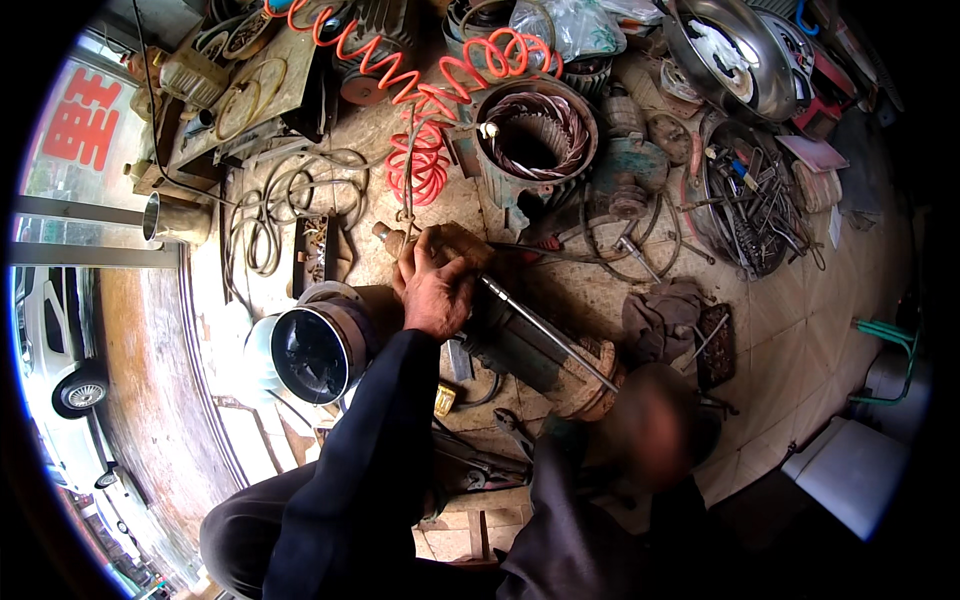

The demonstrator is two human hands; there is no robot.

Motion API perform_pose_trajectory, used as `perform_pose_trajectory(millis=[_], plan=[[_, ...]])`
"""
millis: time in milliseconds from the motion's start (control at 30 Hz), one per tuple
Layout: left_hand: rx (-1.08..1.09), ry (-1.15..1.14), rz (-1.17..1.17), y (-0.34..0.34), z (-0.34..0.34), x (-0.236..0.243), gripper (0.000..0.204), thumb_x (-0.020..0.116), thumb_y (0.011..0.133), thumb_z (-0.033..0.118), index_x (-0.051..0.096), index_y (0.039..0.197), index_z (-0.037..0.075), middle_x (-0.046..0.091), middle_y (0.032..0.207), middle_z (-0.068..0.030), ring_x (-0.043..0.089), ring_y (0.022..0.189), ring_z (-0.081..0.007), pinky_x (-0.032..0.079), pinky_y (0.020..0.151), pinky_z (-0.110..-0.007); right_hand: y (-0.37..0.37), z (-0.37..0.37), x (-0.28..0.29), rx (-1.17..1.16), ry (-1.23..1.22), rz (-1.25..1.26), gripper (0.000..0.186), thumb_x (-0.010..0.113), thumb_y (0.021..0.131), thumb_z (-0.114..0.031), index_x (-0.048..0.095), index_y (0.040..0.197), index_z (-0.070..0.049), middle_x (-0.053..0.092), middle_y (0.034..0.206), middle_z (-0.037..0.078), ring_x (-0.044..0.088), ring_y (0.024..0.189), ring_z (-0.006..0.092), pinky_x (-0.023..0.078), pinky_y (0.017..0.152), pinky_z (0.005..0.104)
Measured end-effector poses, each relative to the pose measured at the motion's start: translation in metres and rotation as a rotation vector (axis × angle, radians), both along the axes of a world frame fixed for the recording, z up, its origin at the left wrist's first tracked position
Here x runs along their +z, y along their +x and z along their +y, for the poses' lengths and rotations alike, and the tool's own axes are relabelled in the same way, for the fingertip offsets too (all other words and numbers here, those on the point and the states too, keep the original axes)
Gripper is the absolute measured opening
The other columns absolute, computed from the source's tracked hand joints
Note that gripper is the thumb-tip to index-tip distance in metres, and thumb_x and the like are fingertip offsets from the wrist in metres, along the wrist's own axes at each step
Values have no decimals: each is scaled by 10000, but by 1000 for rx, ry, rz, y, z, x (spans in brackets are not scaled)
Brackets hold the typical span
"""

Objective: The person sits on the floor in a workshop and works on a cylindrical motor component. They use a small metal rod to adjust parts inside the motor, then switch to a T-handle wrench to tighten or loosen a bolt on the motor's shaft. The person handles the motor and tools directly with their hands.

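Note:
My left hand (pixel 437 292) lies over the rusty end of a dark cylindrical machine body (pixel 518 345), its fingers bent downward. What sits under the fingers is hidden. A long shiny metal bar (pixel 550 332), like a wrench handle, slants from beside this hand down to the right across the machine. Near the bar's lower end is a blurred, skin-coloured shape (pixel 655 425) that looks like my right hand; its fingers cannot be made out. Pliers (pixel 514 432) rest on the floor in front of the machine. A brown rag (pixel 662 320) lies to the right.
Beside my left forearm stands a bucket (pixel 312 355) with dark contents. A motor housing with copper windings (pixel 535 135) and a coiled red hose (pixel 418 165) are beyond. A round tray of tools (pixel 745 195) is at the right. Cables (pixel 290 200) lie at the left.

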State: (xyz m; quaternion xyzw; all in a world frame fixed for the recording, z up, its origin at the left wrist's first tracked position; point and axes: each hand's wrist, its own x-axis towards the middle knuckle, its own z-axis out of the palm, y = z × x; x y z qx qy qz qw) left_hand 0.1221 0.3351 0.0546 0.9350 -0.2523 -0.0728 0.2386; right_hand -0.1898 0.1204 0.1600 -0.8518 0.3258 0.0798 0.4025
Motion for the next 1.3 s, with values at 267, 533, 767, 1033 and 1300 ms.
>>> perform_pose_trajectory(millis=[267,533,767,1033,1300], plan=[[7,6,9,0,-2,1,252,746,855,347,791,1099,303,361,1583,-160,287,1446,-441,179,1176,-533,3,-4,-8,101,236,473,438,611,1001,-274,620,1368,-34,647,1342,194,617,1211,372,465,1051,449],[13,8,6,0,0,1,248,747,858,348,794,1098,304,363,1583,-163,292,1442,-443,180,1178,-529,16,30,1,-177,-197,61,411,589,1009,-297,651,1315,-30,674,1271,202,644,1116,361,484,985,459],[6,-6,17,0,0,6,251,736,865,361,790,1107,316,367,1579,-167,292,1445,-441,175,1176,-537,13,21,-1,-206,-163,-5,329,575,1020,-296,656,1184,-23,674,1130,217,645,999,366,483,893,467],[7,28,-13,0,1,-4,250,735,863,351,789,1107,333,376,1571,-169,303,1437,-439,189,1173,-527,12,0,-7,-130,-9,158,292,561,1034,-289,656,1020,-13,668,960,235,640,865,376,477,788,475],[2,-2,-7,-1,-1,0,249,746,856,345,789,1102,347,381,1575,-151,300,1444,-429,178,1181,-511,9,-8,-8,-93,-24,57,343,573,1032,-332,672,967,-11,673,889,236,634,806,385,482,747,478]])
